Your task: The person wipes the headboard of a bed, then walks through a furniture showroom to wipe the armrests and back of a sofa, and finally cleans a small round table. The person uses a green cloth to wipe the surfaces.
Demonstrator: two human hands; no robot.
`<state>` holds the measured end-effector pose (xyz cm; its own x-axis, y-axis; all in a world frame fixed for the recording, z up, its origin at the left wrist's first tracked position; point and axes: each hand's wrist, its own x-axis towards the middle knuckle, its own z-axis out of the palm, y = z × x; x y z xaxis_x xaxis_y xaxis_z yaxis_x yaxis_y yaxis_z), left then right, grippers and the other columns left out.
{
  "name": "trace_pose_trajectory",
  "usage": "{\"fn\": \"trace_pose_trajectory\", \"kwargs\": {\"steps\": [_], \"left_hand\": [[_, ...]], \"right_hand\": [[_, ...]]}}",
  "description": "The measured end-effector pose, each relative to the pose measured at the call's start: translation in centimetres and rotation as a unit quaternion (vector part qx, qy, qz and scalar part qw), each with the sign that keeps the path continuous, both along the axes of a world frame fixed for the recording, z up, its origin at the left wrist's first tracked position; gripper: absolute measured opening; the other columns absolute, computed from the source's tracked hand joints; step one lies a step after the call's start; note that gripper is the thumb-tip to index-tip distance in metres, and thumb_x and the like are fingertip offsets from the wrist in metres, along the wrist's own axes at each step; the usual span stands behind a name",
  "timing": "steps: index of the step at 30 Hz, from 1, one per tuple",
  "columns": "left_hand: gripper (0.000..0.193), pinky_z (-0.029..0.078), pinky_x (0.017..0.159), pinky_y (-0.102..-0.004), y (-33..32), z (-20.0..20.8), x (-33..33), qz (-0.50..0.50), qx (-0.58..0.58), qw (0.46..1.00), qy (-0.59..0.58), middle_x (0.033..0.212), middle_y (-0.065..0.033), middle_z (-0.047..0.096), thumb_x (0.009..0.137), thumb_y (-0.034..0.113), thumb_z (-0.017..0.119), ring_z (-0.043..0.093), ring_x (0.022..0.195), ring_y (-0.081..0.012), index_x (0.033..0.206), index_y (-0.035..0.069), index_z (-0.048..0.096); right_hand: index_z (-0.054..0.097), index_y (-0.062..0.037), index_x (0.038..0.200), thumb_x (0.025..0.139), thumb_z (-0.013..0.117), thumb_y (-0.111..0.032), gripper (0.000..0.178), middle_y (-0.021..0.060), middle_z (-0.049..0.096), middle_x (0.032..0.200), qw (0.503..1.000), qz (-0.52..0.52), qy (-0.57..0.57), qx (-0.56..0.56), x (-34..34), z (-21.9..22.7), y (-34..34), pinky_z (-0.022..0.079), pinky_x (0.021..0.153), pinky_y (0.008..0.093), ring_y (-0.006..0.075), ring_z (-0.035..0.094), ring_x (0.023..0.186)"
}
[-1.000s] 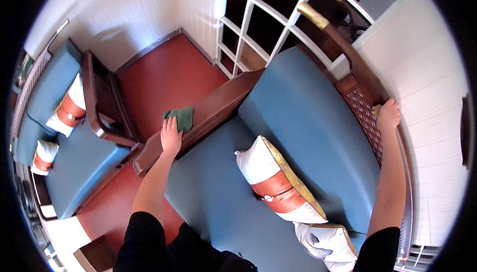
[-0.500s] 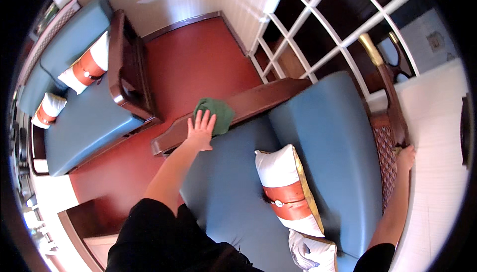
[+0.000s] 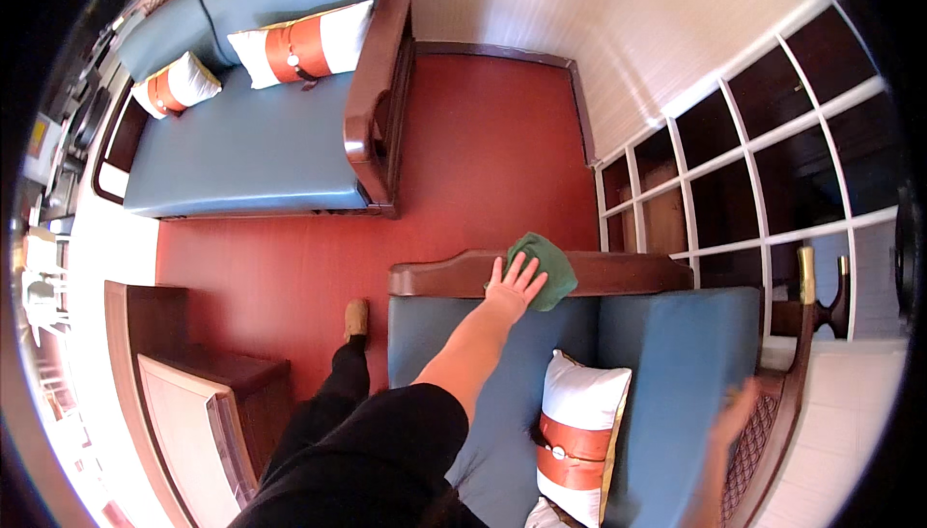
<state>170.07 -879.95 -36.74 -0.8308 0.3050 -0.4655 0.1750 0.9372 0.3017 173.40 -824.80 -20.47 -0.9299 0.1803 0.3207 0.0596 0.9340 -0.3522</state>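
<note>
My left hand (image 3: 512, 289) lies flat with fingers spread on a crumpled green cloth (image 3: 548, 275). The cloth is draped over the dark wooden armrest (image 3: 444, 273) of a blue cushioned bench. My right hand (image 3: 739, 414), smeared by motion, is by the top of the blue backrest (image 3: 681, 364), close to the bench's wooden back frame (image 3: 800, 359); its fingers cannot be made out. Between my arms, a white pillow (image 3: 584, 391) with an orange band and a small round ornament leans on the backrest. Part of another pillow (image 3: 548, 515) shows below it.
A matching blue bench (image 3: 241, 147) with two banded pillows (image 3: 301, 48) stands at the far left. Red flooring (image 3: 483, 156) runs between the benches. A wooden cabinet (image 3: 198, 402) is at the lower left, near my shoe (image 3: 356, 319). A white lattice partition (image 3: 753, 156) rises at the right.
The view has swung left, showing more of the other bench and my shoe. My right hand has come off the wooden back frame. My left hand and the cloth have slid slightly along the armrest toward the backrest.
</note>
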Motion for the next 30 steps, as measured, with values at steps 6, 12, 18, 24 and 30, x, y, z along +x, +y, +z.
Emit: {"fn": "trace_pose_trajectory", "kwargs": {"steps": [6, 12, 18, 24, 30], "left_hand": [[0.074, 0.001, 0.109, -0.0695, -0.7, -1.4, -0.4, -0.002, 0.041, 0.999, 0.005, 0.161, -0.0088, -0.003, 0.091, 0.015, 0.047, -0.008, 0.146, -0.0375, 0.154, 0.021, 0.008], [0.060, 0.009, 0.114, -0.0592, -3.1, -4.2, 0.0, -0.022, 0.140, 0.975, 0.172, 0.158, -0.0051, 0.019, 0.089, 0.029, 0.052, 0.009, 0.147, -0.0318, 0.146, 0.017, 0.036], [0.037, 0.016, 0.116, -0.0513, -15.7, -2.7, 4.6, -0.132, 0.135, 0.966, 0.174, 0.149, -0.0014, 0.039, 0.085, 0.027, 0.055, 0.022, 0.144, -0.0269, 0.118, 0.014, 0.066], [0.035, 0.042, 0.102, -0.0457, -25.3, -3.0, 7.4, -0.030, 0.234, 0.970, 0.057, 0.134, -0.0082, 0.054, 0.086, 0.019, 0.055, 0.043, 0.130, -0.0310, 0.119, 0.010, 0.062], [0.037, 0.048, 0.087, -0.0480, -35.2, -6.6, 9.0, 0.134, 0.290, 0.940, -0.120, 0.110, -0.0226, 0.064, 0.085, 0.020, 0.055, 0.061, 0.105, -0.0382, 0.120, 0.007, 0.057]], "right_hand": [[0.042, -0.0040, 0.137, 0.086, 0.052, -0.001, 0.052, 0.0202, 0.041, 0.143, 0.948, 0.237, -0.198, 0.069, -2.0, -6.5, -34.6, 0.035, 0.109, 0.0411, 0.0375, 0.041, 0.130], [0.039, -0.0007, 0.137, 0.087, 0.055, -0.008, 0.053, 0.0268, 0.038, 0.142, 0.953, 0.180, -0.240, 0.032, -4.6, -13.4, -48.6, 0.040, 0.103, 0.0443, 0.0425, 0.045, 0.125], [0.052, -0.0019, 0.127, 0.078, 0.062, -0.009, 0.050, 0.0253, 0.046, 0.135, 0.950, 0.149, -0.274, 0.003, -0.8, -17.0, -56.4, 0.038, 0.103, 0.0439, 0.0414, 0.047, 0.121], [0.055, -0.0086, 0.125, 0.082, 0.063, -0.013, 0.044, 0.0201, 0.058, 0.122, 0.922, 0.197, -0.311, -0.121, 3.0, -15.4, -65.7, 0.041, 0.099, 0.0428, 0.0381, 0.053, 0.116], [0.057, -0.0066, 0.123, 0.086, 0.060, -0.015, 0.038, 0.0183, 0.065, 0.111, 0.860, 0.197, -0.411, -0.232, 3.3, -20.9, -71.5, 0.046, 0.092, 0.0385, 0.0327, 0.061, 0.108]]}}
